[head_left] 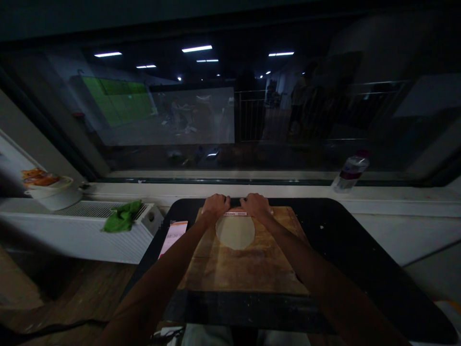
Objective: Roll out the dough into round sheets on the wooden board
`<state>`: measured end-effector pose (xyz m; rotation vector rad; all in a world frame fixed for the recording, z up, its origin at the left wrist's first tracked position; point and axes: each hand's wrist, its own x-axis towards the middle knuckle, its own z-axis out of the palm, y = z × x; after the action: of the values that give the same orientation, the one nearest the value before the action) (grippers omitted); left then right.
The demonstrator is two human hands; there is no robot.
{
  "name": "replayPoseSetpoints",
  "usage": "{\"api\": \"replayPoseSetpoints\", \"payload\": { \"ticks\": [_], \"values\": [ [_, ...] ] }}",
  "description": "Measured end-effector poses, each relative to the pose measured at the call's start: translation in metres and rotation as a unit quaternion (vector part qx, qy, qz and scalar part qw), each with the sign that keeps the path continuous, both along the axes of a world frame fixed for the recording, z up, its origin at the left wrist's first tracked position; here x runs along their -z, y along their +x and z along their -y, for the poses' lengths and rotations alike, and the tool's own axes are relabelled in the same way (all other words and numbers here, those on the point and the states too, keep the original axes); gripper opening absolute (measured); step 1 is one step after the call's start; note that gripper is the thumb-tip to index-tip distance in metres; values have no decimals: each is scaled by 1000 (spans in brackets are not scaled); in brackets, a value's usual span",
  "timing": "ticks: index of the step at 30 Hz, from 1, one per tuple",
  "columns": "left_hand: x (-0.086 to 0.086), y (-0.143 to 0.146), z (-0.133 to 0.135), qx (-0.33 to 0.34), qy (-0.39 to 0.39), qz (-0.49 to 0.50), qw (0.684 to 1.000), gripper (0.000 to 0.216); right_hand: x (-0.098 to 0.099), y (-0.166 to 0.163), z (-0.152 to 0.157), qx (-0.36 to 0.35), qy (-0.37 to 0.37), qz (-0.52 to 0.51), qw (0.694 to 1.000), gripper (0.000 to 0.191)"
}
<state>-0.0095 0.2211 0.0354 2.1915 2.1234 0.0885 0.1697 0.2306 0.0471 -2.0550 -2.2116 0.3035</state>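
A flat round of pale dough lies on a wooden board that sits on a black table. A rolling pin rests across the far edge of the dough. My left hand presses on the pin's left end with fingers curled over it. My right hand does the same on its right end. Only a short stretch of the pin shows between the two hands.
A phone with a lit screen lies left of the board. A green cloth sits on the white radiator, with a white bowl of food further left. A plastic bottle stands on the window sill at right.
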Motion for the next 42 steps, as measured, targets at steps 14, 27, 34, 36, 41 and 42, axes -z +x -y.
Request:
{"api": "replayPoseSetpoints", "payload": {
  "ticks": [14,27,34,36,41,42],
  "values": [
    [4,-5,-35,-18,-30,14,999,55,3,0,-32,-21,-26,8,999,48],
    [1,6,11,-47,18,-26,998,50,-1,0,16,-17,14,16,1000,49],
    [5,4,19,-22,10,-33,999,48,3,0,30,-25,53,25,998,49],
    [5,3,16,-12,3,-35,999,47,3,-1,27,-22,49,24,998,49],
    [3,2,5,-19,-6,-12,1000,50,0,-3,12,-9,21,14,1000,49],
    [2,1,2,-24,-12,-4,1000,51,-1,-4,8,-4,9,11,1000,49]
  ]
}}
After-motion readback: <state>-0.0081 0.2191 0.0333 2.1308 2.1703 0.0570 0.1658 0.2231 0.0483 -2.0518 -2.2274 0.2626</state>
